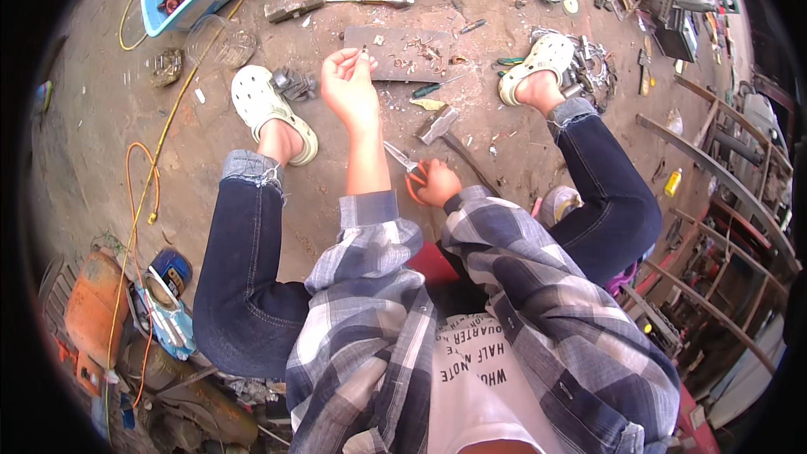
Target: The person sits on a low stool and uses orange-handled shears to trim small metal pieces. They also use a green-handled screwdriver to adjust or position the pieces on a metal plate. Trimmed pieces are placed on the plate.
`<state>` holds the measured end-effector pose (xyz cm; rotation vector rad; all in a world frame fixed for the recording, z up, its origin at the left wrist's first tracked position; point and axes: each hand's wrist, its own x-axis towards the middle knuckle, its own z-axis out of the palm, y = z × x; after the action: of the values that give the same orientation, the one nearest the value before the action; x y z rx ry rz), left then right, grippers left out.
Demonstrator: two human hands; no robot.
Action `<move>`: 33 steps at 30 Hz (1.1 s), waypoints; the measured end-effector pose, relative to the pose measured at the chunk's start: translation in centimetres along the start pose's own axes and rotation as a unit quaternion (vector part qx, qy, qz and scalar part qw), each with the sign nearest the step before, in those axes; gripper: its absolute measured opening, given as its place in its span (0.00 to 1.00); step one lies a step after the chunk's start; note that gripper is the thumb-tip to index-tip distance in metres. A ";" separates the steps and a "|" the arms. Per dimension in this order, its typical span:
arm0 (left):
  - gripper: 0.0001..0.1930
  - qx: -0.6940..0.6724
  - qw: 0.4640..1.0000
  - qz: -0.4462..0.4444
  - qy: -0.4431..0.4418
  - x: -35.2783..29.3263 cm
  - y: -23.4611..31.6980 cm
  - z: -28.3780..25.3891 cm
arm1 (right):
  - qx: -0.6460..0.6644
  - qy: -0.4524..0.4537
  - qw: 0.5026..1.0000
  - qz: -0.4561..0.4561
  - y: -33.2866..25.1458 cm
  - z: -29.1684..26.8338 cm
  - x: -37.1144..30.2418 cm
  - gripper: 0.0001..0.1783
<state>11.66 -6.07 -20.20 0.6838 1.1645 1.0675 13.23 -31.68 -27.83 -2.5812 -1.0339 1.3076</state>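
Observation:
My left hand is raised over the near left corner of a flat metal plate. Its fingers pinch a small dark piece, too small to name. My right hand, lower and closer to me, is closed round orange-handled pliers, their long silver jaws pointing up and left. Just beyond it lies a hammer with a dark handle. Small copper-coloured scraps are scattered on the plate. A green-handled screwdriver rests at its near edge.
A sledgehammer lies beyond the plate, near a blue bin of reddish-brown scrap. Clear plastic containers stand at the left. A yellow hose crosses the floor. Metal parts lie by my right shoe; a metal frame is farther right.

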 end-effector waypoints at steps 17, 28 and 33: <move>0.12 0.129 0.952 0.254 -0.116 -23.5 19.9 -0.6 | 0.192 0.157 0.923 -0.295 -10.8 -23.6 -22.1 0.34; 0.12 0.196 0.917 0.320 -0.132 -29.2 19.7 -1.4 | 0.178 0.219 0.921 -0.267 -10.2 -21.4 -27.1 0.35; 0.12 0.185 0.914 0.327 -0.151 -29.8 19.9 -1.2 | 0.154 0.256 0.921 -0.248 -9.9 -21.5 -27.7 0.31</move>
<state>3.53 -26.13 8.34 1.5603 0.8822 1.2347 12.36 -35.56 8.35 -2.0536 -1.1484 0.5684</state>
